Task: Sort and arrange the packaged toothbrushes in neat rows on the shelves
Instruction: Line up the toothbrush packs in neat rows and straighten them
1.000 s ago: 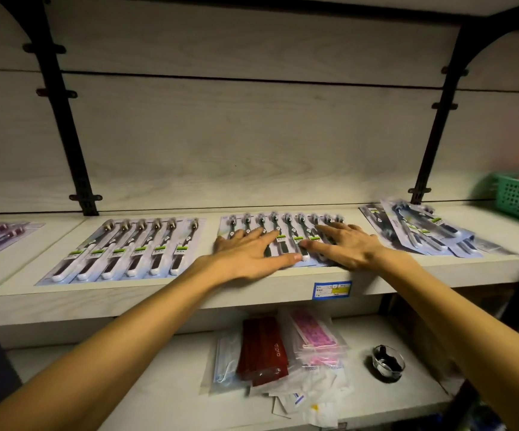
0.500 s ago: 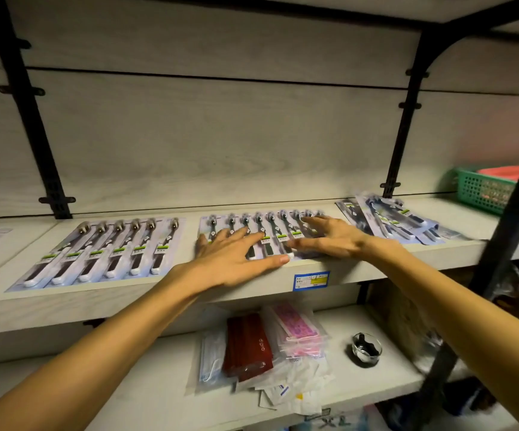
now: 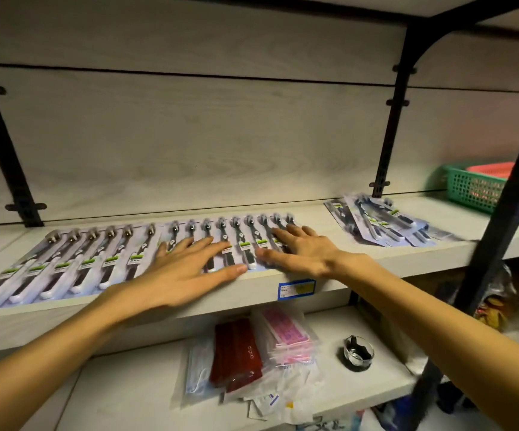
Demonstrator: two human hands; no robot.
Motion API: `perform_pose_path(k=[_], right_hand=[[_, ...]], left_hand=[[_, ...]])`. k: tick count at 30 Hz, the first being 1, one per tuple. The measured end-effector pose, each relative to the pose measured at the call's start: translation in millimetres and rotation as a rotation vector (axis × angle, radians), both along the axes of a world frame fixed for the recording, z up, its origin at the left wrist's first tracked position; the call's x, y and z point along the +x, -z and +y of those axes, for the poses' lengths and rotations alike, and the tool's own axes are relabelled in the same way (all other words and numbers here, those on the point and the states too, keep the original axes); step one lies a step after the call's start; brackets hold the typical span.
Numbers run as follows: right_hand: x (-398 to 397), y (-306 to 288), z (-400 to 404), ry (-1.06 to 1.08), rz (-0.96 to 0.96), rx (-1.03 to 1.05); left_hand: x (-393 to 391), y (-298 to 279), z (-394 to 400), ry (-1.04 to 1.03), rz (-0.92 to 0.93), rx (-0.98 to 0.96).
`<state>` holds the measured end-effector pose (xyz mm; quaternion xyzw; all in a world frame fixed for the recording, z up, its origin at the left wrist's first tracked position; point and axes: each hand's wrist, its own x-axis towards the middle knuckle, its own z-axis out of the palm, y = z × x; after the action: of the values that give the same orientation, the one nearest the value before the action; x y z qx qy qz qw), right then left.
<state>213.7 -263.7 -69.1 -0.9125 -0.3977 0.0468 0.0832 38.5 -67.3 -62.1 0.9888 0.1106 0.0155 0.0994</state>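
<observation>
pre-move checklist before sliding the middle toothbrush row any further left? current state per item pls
1. Left hand flat on middle row: ok.
2. Right hand flat on the same row: ok.
3. Gap to left row closed: ok, edges look touching.
4. Front edges of both rows level: cannot tell, blurred.
5. Right pile neat: not ok, packs fanned and overlapping.
6. Shelf free between row and pile: ok.
</observation>
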Motion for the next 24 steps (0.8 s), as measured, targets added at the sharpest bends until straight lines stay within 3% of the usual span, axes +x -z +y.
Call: perform_pose_path(k=[3,5,7,9,16,21,24], right_hand=[[10,-15,-10,-0.065,0.098,0.212],[33,-27,-24,-0.048,-0.033,0.379],[67,-37,-42,0.015,-0.219,0.394],[106,-45,-62,0.094,-0.281,0.303],[205,-43,-123,0.329,-0.191,0.163],[233,-25,-137,0.335,0.064,0.314],[237,-13,-135,0.307,0.086,0.352]], left_hand=[[14,-13,1,-0.041,-0.117,-0.004],[37,-24,-7,0.002,-0.222,0.061],[67,-36,-23,0.078,-0.227,0.015],[103,-44,-40,0.133,-0.203,-0.032],[239,-45,-99,0.202,-0.147,0.013],[302,-31,-141,0.23,-0.182,-0.085],[315,-10,-153,0.199,-0.079,-0.137]])
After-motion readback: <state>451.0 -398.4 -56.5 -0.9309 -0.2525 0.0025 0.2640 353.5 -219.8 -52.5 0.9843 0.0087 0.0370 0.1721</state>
